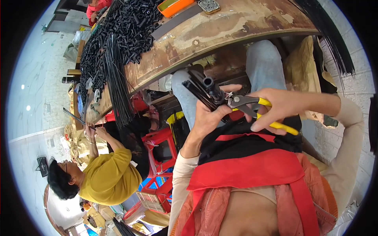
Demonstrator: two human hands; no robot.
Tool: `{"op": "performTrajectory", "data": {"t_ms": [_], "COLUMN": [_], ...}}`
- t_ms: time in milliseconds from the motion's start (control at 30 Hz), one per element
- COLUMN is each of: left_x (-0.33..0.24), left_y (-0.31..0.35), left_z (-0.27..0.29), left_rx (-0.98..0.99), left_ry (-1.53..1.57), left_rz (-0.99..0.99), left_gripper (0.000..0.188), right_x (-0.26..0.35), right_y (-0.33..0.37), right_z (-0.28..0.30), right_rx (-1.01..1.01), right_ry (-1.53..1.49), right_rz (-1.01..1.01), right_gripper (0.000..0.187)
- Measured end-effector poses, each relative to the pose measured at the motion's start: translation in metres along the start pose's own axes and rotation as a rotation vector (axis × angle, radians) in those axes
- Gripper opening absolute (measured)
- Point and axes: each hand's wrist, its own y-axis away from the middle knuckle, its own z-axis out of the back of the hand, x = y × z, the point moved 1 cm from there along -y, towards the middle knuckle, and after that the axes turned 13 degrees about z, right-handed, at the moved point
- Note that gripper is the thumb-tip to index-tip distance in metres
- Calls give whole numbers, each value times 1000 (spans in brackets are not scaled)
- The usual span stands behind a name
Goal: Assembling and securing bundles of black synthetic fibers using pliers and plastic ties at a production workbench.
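Note:
Above my lap, my left hand (208,118) is wrapped round a bundle of thin black rods (197,92) together with a black tubular fitting (215,93) whose round open end points up. Its fingers are partly hidden behind these parts. My right hand (271,108) grips cutting pliers (237,101) by their yellow handles. The dark jaws meet the side of the fitting beside my left thumb, where a bit of thin pale wire or tie shows. Whether the jaws are fully closed on it I cannot make out.
Ahead stands a worn wooden table (220,33) with a big heap of black tube pieces (122,35), a bundle of long black rods (116,82) and an orange tray (175,7). At left a co-worker in a yellow top (108,177) sits near red plastic stools (161,151).

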Motion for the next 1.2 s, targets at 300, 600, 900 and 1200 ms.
{"op": "performTrajectory", "data": {"t_ms": [300, 600, 900, 1200], "left_x": [5, 1, 0, 7], "left_y": [-9, -12, -5, -3], "left_z": [4, -1, 3, 11], "left_rx": [-90, -92, 92, -20], "left_ry": [118, 70, 104, 98], "left_rz": [-18, -42, -19, -62], "left_gripper": [47, 47, 47, 35], "right_x": [14, 4, 16, -13], "right_y": [15, 18, 15, 2], "right_z": [17, 16, 24, -4], "right_rx": [-279, -406, 68, -254], "right_ry": [796, 1011, -249, 189], "right_rz": [266, 331, -276, 185], "right_gripper": [38, 33, 81, 44]}}
